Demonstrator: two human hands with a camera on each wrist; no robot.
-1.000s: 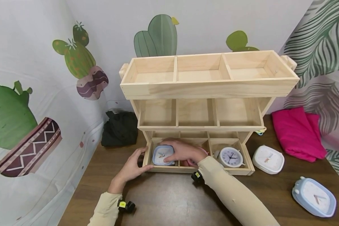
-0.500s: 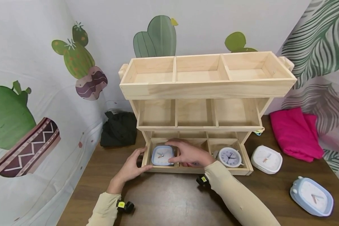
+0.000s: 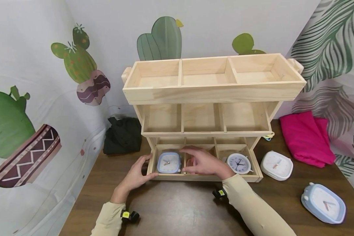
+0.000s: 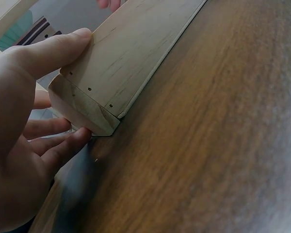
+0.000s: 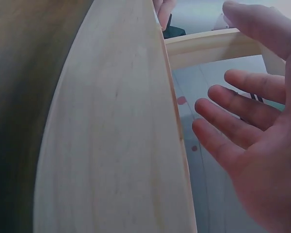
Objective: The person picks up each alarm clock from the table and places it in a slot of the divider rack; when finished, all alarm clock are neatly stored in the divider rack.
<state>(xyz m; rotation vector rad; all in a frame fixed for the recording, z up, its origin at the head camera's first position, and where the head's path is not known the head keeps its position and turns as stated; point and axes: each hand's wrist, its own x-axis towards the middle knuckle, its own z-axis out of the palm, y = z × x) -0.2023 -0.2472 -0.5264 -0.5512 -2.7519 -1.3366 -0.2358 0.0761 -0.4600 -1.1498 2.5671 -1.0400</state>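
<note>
Hands at the bottom tray of the wooden rack (image 3: 212, 93)

The left hand (image 3: 135, 175) grips the tray's left corner; the right hand (image 3: 205, 162), fingers spread, hovers just right of the blue clock (image 3: 168, 162) lying in the left compartment.

Hardly anything here can be read. The round white clock (image 3: 239, 163), in the right compartment of the wooden rack's (image 3: 212, 93) bottom tier, has dark numerals around its dial, too small to make out singly. Yellow tags on the wrist straps (image 3: 222, 192) carry marks too small to read. No brands or labels show.
</note>
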